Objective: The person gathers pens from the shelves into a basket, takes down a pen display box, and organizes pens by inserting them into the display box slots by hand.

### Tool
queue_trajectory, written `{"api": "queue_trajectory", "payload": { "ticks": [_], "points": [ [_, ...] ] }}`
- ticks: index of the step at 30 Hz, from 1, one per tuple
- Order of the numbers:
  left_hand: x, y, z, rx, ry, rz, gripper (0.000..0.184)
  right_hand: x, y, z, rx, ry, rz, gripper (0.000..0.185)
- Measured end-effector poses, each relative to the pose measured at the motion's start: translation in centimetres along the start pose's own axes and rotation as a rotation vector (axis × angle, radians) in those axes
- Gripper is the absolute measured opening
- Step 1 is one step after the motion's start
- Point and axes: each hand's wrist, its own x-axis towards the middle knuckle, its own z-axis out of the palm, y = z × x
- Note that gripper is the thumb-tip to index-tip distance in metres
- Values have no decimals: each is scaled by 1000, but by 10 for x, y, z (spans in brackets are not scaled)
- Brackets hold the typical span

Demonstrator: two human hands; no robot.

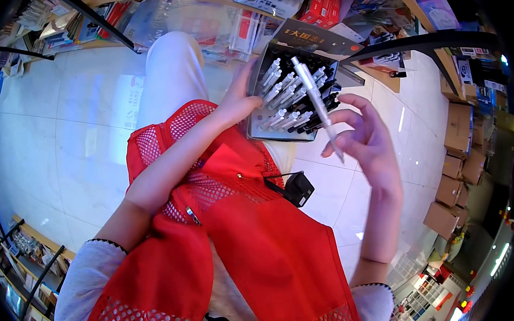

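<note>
A display box (pixel 282 136) of pens rests near my knees, its printed lid flap (pixel 313 38) standing up at the back. Inside stand several white-and-clear pens (pixel 286 97), with black ones among them at the right side. My left hand (pixel 241 100) grips the box's left wall, thumb over the rim. Over the box's right side, my right hand (pixel 360 132) pinches a silver-white pen (pixel 314 94) between thumb and fingers. That pen is tilted, its upper end above the box and its lower end near my thumb.
Shelves with books and packets (pixel 218 29) run along the back, where a red box (pixel 321 5) sits. Cardboard boxes (pixel 458 136) are stacked at the right on the tiled floor (pixel 55 146). A small black device (pixel 298 189) hangs from my red vest (pixel 263 238).
</note>
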Motion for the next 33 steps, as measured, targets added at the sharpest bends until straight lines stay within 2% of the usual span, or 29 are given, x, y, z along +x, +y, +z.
{"api": "queue_trajectory", "payload": {
  "ticks": [3,9,10,13,14,18,19,21,25,29,32,33],
  "points": [
    [-1,-2,0,30,0,8,85,-1,23,13,178,-19,-178,71],
    [-2,3,1,53,-1,-3,85,13,50,41,742,-120,-309,70],
    [-2,3,1,60,-2,-6,85,16,56,41,791,-161,-352,65],
    [-2,2,-2,48,-30,-2,86,18,59,42,704,1,-477,53],
    [-3,2,-3,36,-54,-5,86,16,56,40,581,119,-488,34],
    [-3,5,-8,16,-129,-2,87,18,47,34,61,475,-563,12],
    [-2,5,-9,20,-141,3,87,18,48,33,-58,508,-536,11],
    [-2,5,-9,-5,-130,-53,87,19,50,31,-297,567,-478,10],
    [1,12,-8,-25,-136,-80,88,33,57,33,-323,580,-372,9],
    [2,8,-9,-31,-145,-101,87,37,41,36,-103,562,-345,6],
    [5,8,-9,-71,-138,-156,87,39,43,25,-424,528,-393,6],
    [5,7,-9,-95,-132,-171,86,41,44,25,-383,545,-398,6]
  ]
}}
